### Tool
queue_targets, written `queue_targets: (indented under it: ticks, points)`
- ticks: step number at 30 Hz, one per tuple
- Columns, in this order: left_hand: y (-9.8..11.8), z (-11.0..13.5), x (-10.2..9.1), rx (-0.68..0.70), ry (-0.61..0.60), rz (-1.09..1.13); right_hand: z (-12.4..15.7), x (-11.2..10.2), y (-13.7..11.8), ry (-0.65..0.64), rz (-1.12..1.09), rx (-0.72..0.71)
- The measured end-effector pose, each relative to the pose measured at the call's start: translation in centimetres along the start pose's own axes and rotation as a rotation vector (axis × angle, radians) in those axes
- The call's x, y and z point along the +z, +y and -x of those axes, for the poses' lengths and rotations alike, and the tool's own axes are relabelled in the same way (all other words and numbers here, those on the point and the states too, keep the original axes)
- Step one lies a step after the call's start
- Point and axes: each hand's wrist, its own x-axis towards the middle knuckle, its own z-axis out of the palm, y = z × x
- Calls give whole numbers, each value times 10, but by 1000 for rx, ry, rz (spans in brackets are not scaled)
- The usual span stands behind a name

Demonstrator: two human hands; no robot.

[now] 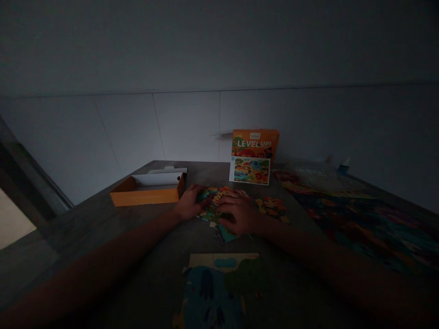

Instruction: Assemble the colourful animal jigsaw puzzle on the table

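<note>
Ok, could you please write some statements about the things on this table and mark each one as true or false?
1. The left hand and the right hand both rest on the pile of loose puzzle pieces. True.
2. The orange tray lies to the right of the hands. False: it lies to their left.
3. The box lid printed LEVEL UP stands upright behind the pile. True.
4. The picture card lies flat inside the tray. False: it leans against the box lid.
5. A partly joined puzzle lies nearer to the camera than the hands. True.
</note>
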Motion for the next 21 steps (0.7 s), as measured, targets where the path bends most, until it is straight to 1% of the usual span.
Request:
queue_targets:
  ticks: [2, 4, 7, 9, 11, 13, 14, 17, 19, 21]
  points:
    - [1, 1, -1, 22, -26, -6, -1, -1, -1, -7, 14, 50]
    - [2, 2, -4, 79, -77, -6, -1, -1, 0, -18, 36, 93]
    - [-2, 2, -11, 271, -252, 12, 1, 1, 5, -10, 65, 128]
    - [-6, 2, -14, 396, -367, 26, 2, 1, 6, 39, 97, 113]
    - [-10, 2, -16, 437, -399, 43, 3, 0, 5, 104, 137, 46]
    - [-11, 3, -17, 423, -371, 78, 3, -4, -1, 148, 166, -57]
    - [-11, 3, -17, 408, -353, 102, 3, -6, -4, 148, 170, -107]
    - [-6, 3, -17, 339, -329, 216, 2, -11, -14, 57, 133, -219]
    - [-5, 2, -17, 239, -317, 343, 1, -11, -17, -8, 75, -232]
    - [-8, 0, -18, 129, -283, 447, 1, -9, -16, -29, 26, -201]
